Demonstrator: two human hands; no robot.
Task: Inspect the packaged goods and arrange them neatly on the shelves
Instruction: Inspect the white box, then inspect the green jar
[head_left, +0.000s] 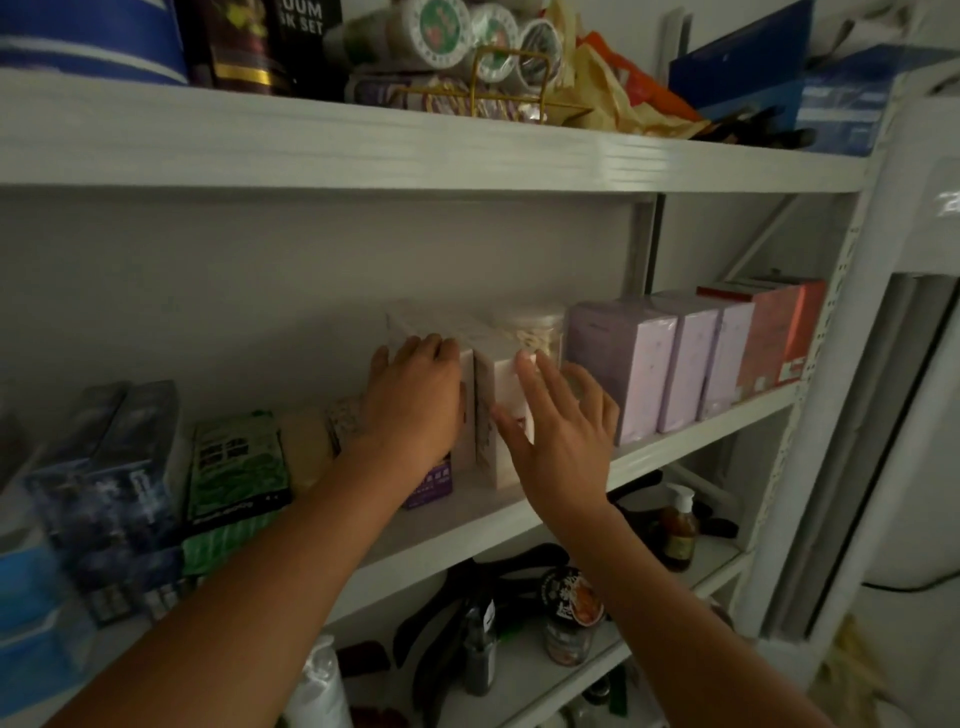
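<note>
left hand (415, 405) curls over the left white box (467, 374); at its 3 o'clock, right hand (561, 431), fingers (553, 382) straight and spread, touches the right white box (498, 379), lilac boxes (623, 364) beyond

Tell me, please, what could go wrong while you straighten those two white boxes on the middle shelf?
Pushing the right white box back with the right hand may knock the clear jar close behind it. The left white box, gripped by the left hand, stands near the shelf edge and could tip off.
</note>
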